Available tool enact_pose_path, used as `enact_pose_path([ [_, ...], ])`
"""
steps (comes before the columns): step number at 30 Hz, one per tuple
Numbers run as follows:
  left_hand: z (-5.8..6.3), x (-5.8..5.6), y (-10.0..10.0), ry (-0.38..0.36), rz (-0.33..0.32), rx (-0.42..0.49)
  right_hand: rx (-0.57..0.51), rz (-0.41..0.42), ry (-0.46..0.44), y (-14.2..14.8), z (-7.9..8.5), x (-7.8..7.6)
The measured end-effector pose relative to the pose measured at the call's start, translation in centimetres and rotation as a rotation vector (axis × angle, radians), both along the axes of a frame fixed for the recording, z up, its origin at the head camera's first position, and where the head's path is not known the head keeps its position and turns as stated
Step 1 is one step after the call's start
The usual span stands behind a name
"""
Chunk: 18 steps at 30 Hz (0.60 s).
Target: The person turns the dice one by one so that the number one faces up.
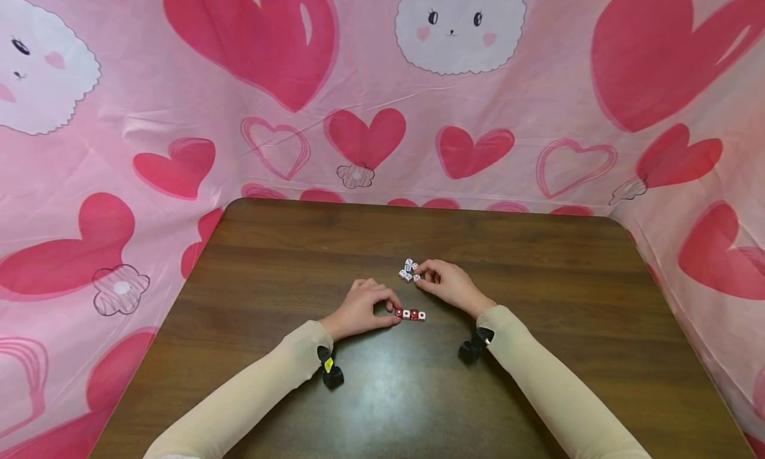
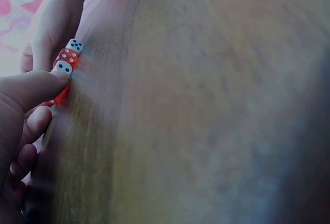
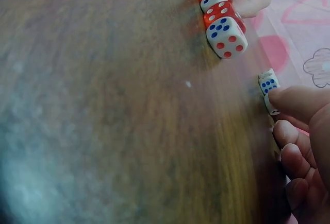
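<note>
A short row of dice, red and white by turns, lies on the table in front of me. My left hand pinches the red die at the row's left end between thumb and finger. The white die at the right end shows blue and red pips in the right wrist view. Just beyond the row, a small cluster of white dice sits close together. My right hand reaches it from the right, thumb and index finger pinching a white die at its near edge; the thumb partly covers this die in the right wrist view.
The brown wooden table extends around both hands. A pink cloth with hearts and white fluffy faces hangs behind the table and along its sides. Black wrist cameras are strapped at both sleeve cuffs.
</note>
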<state>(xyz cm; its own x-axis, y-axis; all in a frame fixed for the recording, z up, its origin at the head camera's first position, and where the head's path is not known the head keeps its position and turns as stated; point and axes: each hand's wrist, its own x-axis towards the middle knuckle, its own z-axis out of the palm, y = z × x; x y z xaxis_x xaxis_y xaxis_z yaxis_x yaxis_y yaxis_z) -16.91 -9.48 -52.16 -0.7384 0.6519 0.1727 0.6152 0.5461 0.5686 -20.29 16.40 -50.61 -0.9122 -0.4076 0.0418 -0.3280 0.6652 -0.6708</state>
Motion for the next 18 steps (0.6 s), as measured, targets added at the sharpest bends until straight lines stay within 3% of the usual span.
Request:
enact_pose_path([
  [18,0.14,0.09,0.01,-0.018,0.0,-0.008,-0.013,0.015,-0.003,0.15,-0.12,0.01],
])
